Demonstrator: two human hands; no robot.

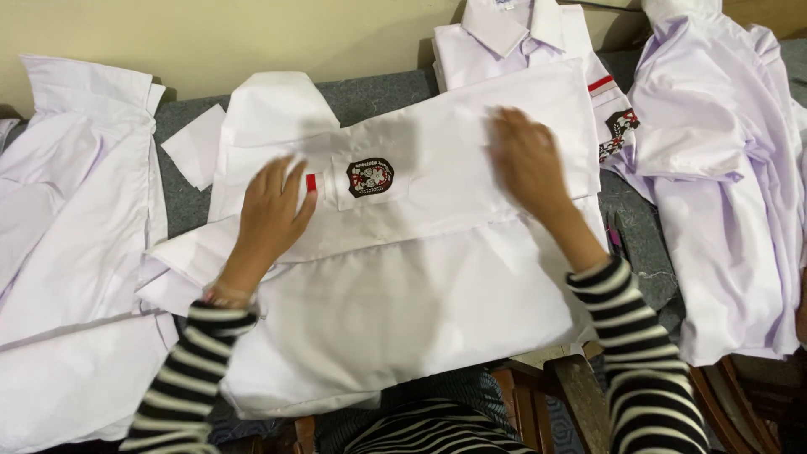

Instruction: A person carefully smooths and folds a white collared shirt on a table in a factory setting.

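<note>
Mid-fold, it seems: left hand (273, 206) and right hand (525, 160) press flat and open, gripping nothing, on the white uniform shirt (395, 277); next likely needs a smooth, even crease.

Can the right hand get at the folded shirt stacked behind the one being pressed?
Probably yes. The right hand lies flat on the white shirt, and the folded shirt sits just beyond its fingertips with nothing lying between them.

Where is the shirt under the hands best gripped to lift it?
Probably by its two side edges, one hand from each side. The shirt lies flat and wide, left hand and right hand pressing its top. The left folded edge overhangs loosely, giving fingers room underneath.
</note>
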